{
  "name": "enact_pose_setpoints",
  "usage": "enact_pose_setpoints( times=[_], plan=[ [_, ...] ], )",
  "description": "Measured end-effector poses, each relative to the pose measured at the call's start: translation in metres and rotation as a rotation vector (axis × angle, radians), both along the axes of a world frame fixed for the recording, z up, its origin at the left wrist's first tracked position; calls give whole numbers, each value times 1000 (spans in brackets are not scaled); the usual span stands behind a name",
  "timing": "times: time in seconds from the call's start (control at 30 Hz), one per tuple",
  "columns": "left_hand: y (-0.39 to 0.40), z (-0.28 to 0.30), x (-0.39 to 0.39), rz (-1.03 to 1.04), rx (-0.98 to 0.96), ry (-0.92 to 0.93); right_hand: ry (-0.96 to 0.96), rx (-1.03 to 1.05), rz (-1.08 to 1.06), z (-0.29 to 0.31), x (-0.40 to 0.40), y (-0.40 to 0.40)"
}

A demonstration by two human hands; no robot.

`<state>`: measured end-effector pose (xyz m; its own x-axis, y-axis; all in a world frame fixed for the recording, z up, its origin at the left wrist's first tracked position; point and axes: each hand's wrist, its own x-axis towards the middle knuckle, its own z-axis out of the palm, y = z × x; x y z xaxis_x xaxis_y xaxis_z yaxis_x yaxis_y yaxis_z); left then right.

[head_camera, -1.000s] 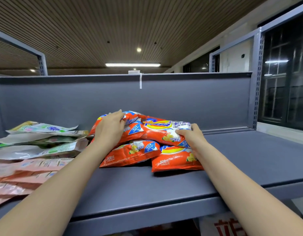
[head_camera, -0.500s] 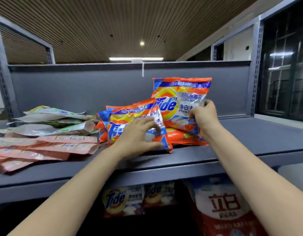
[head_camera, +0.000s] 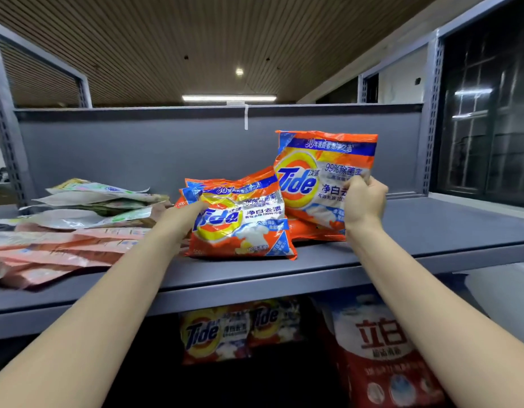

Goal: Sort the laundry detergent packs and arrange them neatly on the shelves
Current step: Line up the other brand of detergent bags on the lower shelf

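Note:
Two orange Tide detergent packs stand upright on the grey shelf (head_camera: 431,231). My right hand (head_camera: 363,201) grips the right edge of the taller right pack (head_camera: 316,178), which rests on another orange pack lying flat (head_camera: 307,231). My left hand (head_camera: 181,219) holds the left side of the front pack (head_camera: 243,219); its fingers are partly hidden behind the bag. More orange packs show behind the front one.
Flat pink pouches (head_camera: 63,251) and white-green pouches (head_camera: 93,201) are piled on the shelf's left. Below the shelf stand more Tide packs (head_camera: 213,334) and a red-white detergent bag (head_camera: 384,357). A grey back panel (head_camera: 137,148) and upright posts (head_camera: 429,113) bound the shelf.
Both hands have raised orange packs from lying flat to upright. The right pack stands taller and further right; the left hand has shifted from the front face to the pack's left side.

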<state>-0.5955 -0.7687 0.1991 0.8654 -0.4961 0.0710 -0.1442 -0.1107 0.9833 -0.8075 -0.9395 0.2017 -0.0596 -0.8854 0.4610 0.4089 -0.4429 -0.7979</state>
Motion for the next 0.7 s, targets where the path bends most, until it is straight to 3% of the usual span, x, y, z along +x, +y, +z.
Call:
enact_pose_setpoints(
  times=[0.13, 0.27, 0.43, 0.53, 0.7],
  plan=[
    [-5, 4, -5, -36, -1, -29, -102, 46, -225, -2, -20, -6],
    [-9, -3, -16, -42, -129, -108, -187, 74, -225, -12, -37, 0],
    [6, -17, -41, 257, -198, -518, -149, 82, -129, -17, -45, 4],
    [22, -27, -56, 454, -200, -586, -101, 64, -105, -20, -47, 9],
    [50, -35, -72, 558, -392, -611, -126, 3, -67, -19, -55, 21]
  ],
)
